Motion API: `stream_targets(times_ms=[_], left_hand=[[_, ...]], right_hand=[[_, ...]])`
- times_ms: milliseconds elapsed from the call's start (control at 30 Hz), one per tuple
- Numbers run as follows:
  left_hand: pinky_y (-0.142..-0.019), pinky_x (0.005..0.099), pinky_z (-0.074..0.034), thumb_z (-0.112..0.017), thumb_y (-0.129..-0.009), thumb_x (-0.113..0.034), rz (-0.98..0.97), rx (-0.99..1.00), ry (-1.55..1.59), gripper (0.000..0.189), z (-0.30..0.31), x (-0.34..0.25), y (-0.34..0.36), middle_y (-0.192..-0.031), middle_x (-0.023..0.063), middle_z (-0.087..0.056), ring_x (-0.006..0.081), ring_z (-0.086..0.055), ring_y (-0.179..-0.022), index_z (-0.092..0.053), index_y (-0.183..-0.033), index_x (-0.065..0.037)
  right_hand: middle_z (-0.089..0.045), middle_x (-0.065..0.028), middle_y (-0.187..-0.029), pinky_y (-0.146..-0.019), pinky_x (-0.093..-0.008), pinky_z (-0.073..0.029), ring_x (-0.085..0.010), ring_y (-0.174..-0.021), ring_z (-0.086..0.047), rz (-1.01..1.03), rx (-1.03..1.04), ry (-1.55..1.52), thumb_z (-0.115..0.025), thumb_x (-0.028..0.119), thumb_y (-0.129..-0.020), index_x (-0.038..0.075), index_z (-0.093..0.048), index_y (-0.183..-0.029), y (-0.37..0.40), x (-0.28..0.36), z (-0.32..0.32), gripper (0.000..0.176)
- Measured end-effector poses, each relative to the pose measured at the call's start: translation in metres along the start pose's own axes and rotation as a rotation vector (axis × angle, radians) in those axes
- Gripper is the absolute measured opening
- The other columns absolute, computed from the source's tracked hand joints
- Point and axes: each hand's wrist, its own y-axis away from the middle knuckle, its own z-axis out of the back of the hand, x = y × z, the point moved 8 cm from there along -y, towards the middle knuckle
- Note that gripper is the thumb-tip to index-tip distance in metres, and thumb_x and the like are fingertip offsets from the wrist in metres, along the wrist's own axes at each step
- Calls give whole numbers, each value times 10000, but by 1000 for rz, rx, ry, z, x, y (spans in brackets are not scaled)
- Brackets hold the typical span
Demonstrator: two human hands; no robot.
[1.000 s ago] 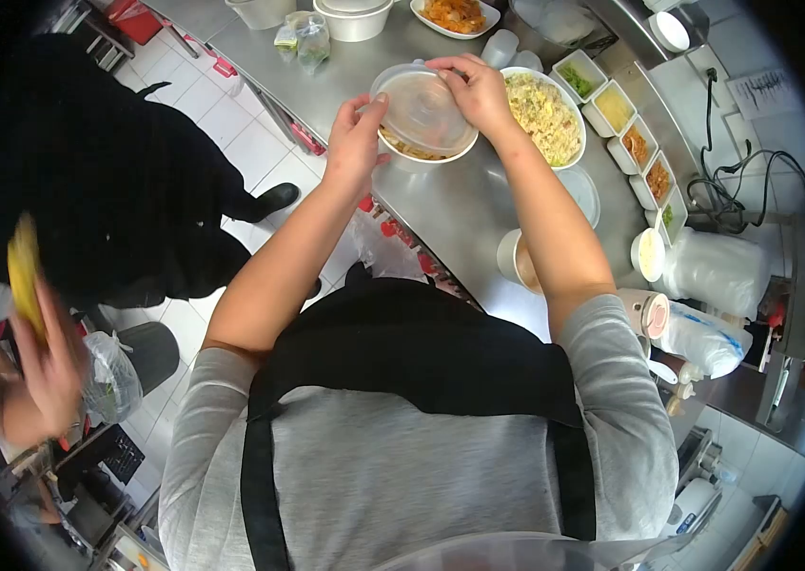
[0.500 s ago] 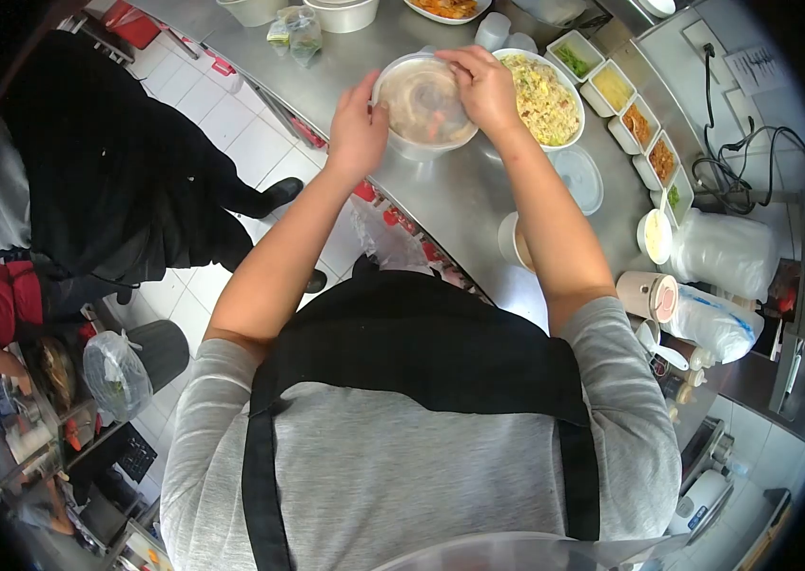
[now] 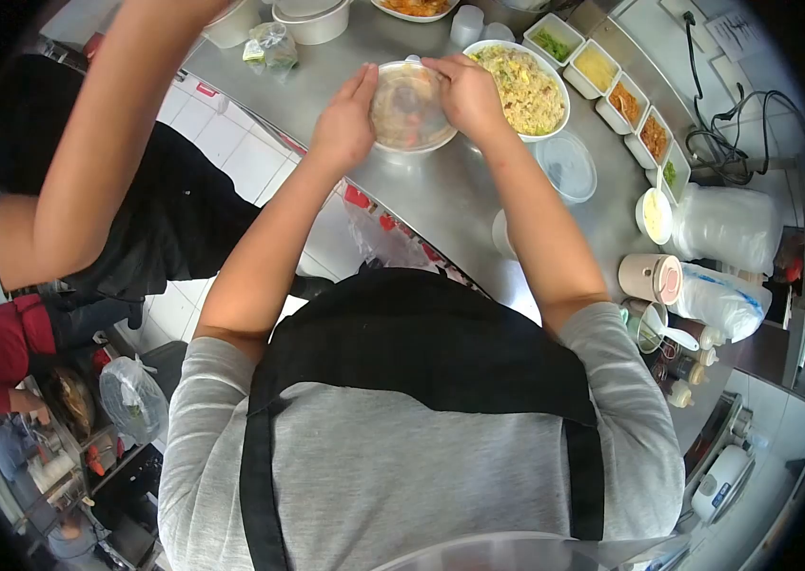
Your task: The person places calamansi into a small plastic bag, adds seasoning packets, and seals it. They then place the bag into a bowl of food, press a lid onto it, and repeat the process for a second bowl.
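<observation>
A white round bowl (image 3: 419,147) with a clear plastic lid (image 3: 410,100) stands on the steel counter, brownish food showing dimly through the lid. My left hand (image 3: 345,124) wraps the lid's left edge, thumb tucked against the side. On the opposite edge, my right hand (image 3: 469,93) grips the rim with bent fingers. Close to the right hand is a large bowl of fried rice (image 3: 524,90), uncovered. A loose clear lid (image 3: 566,168) lies just below that bowl. Partly hidden behind my right forearm is another white container (image 3: 501,233).
Small tubs of toppings (image 3: 598,69) line the counter's back. White bowls (image 3: 312,21) and a small plastic bag (image 3: 272,48) sit at the upper left. A pink-lidded canister (image 3: 650,278) stands at right. A co-worker's arm (image 3: 103,143) reaches in from the left.
The lid now sits flatter on the bowl, and both hands stay at its edges. A co-worker has come closer on the left, stretching an arm toward the far bowls.
</observation>
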Motion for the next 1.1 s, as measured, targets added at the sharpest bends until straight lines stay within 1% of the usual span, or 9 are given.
stream_targets(times_ms=[67,167,267,567,667,767,867,967,1100], left_hand=[[-1005,390,-398,-451,-778,30,27,52,10,584,-3,3,-2,-1367,168,-430,351,-448,-1217,-398,-1356,-40],[-1033,399,-369,-473,-784,10,-137,-10,-143,572,-1,-3,1,-1375,167,-424,342,-407,-1263,-410,-1350,-46],[-1073,393,-320,-493,-861,-45,-331,75,13,523,-3,-8,-3,-1429,163,-356,350,-324,-1325,-385,-1373,-59],[-1109,390,-249,-657,-787,-439,-329,161,-29,862,-7,-17,-8,-1486,160,-252,337,-257,-1362,-244,-1439,-55],[-1114,384,-236,-607,-844,-404,-290,185,-59,765,-13,-16,-16,-1484,154,-261,335,-251,-1363,-267,-1429,-45],[-1052,371,-344,-555,-888,-296,-269,66,12,555,-22,-6,-32,-1374,186,-429,314,-418,-1271,-405,-1364,-53],[-901,354,-468,-513,-894,-175,16,-12,230,327,-14,10,-40,-1137,197,-607,294,-600,-1049,-591,-1193,-71],[-802,384,-507,-526,-849,-90,280,-138,292,210,-5,21,-36,-979,188,-655,338,-641,-876,-679,-989,-54],[-784,406,-498,-540,-851,-110,215,-184,180,171,-3,21,-36,-968,181,-655,337,-635,-862,-678,-934,-52]], right_hand=[[-649,-132,-878,-709,-383,-511,-320,-767,-622,0,-18,59,-566,44,-771,71,-691,-996,7,-5,-2,259],[-647,-147,-861,-711,-388,-511,-329,-763,-620,-15,-39,79,-548,31,-770,62,-679,-1026,14,-10,-2,289],[-645,-155,-854,-712,-389,-511,-330,-761,-620,-52,-72,38,-541,29,-771,60,-674,-1039,23,-10,-1,301],[-644,-148,-857,-721,-391,-509,-317,-762,-621,-59,-44,78,-521,38,-782,92,-679,-1053,23,-11,-4,318],[-643,-144,-853,-722,-393,-507,-317,-756,-619,-74,-26,80,-513,50,-788,98,-676,-1064,21,-15,-7,324],[-639,-139,-839,-719,-397,-507,-318,-748,-617,-90,-23,65,-512,53,-792,100,-675,-1068,21,-16,-8,324],[-634,-139,-824,-708,-401,-506,-320,-742,-614,-93,-11,70,-516,60,-798,100,-673,-1074,20,-18,-10,320],[-626,-144,-819,-692,-404,-505,-322,-737,-610,-54,-7,87,-521,72,-806,107,-664,-1095,20,-16,-10,325],[-613,-151,-831,-679,-405,-504,-324,-733,-605,-36,76,80,-531,82,-803,130,-639,-1152,15,-13,-14,368]])
